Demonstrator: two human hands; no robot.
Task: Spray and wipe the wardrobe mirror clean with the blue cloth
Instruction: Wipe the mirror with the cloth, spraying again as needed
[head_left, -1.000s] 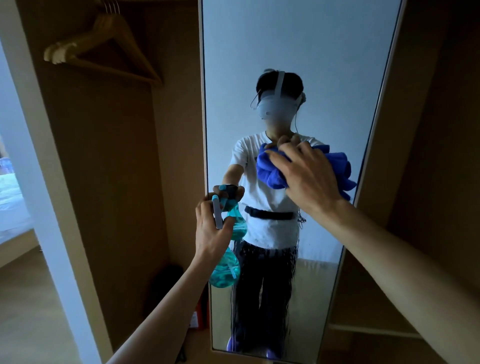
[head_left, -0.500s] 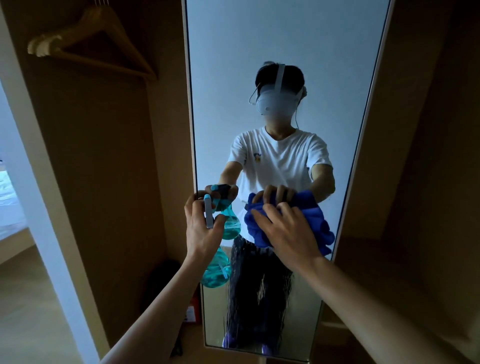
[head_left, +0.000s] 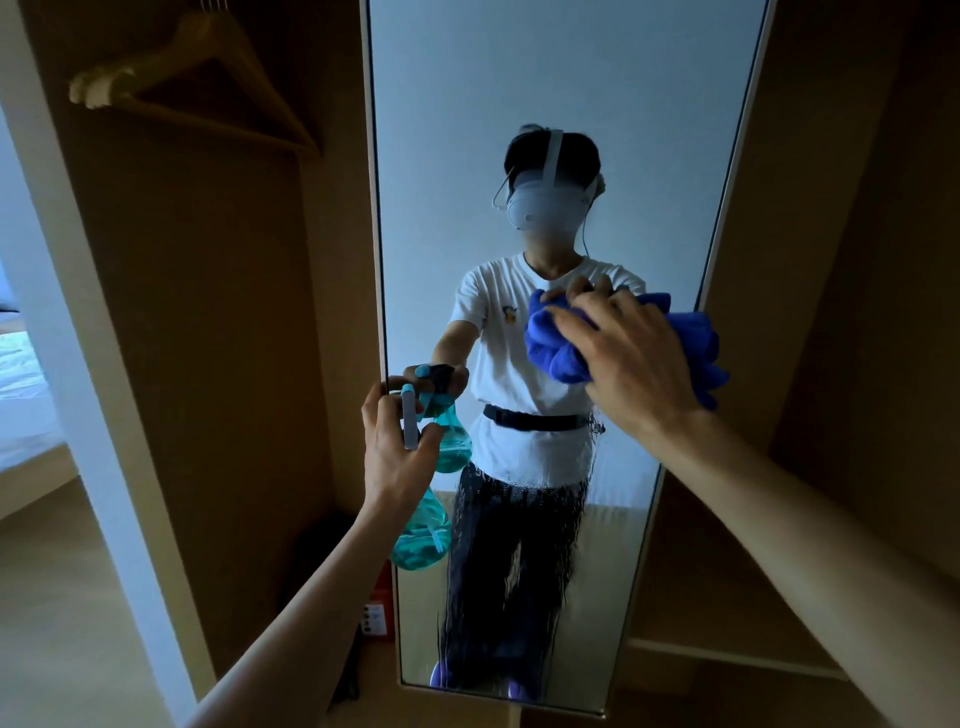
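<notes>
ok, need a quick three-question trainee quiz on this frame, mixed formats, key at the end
1. True or false: the right hand holds the blue cloth against the mirror.
2. What does the left hand grip? A) hanger B) spray bottle C) sponge
3. Fill in: drip streaks run down the ___ part of the mirror.

Key: 1 true; 2 B; 3 lower.
</notes>
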